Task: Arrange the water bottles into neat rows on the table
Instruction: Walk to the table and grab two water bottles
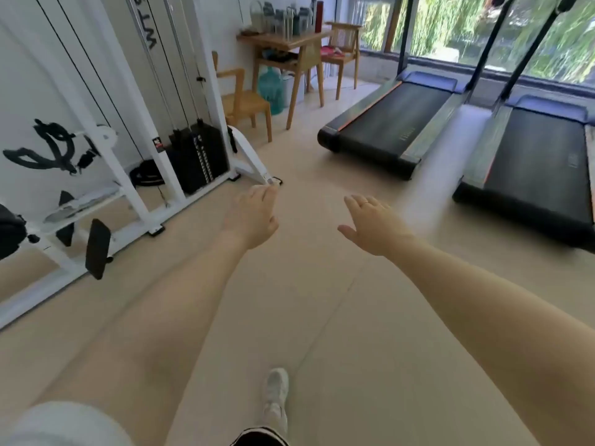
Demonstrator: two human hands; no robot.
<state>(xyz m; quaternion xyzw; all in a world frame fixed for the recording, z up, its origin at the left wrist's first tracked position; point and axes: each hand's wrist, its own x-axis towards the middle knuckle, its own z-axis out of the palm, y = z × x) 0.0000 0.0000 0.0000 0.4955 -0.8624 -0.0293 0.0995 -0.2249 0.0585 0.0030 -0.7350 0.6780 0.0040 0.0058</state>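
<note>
Beige open floor (322, 284), empty hands (254, 217) outstretched, bottles (283, 17) on far table (309, 38)

A single wide-angle view, worn on the person's head, looks forward and down across a pale floor (322, 317). Both bare arms stretch out into the lower half, close to the lens, with a shoe (276, 397) at the bottom edge. The wooden counter (289, 40) stands far off, small and blurred near the top. Straight lines bow toward the frame's borders. There is no second view.
</note>
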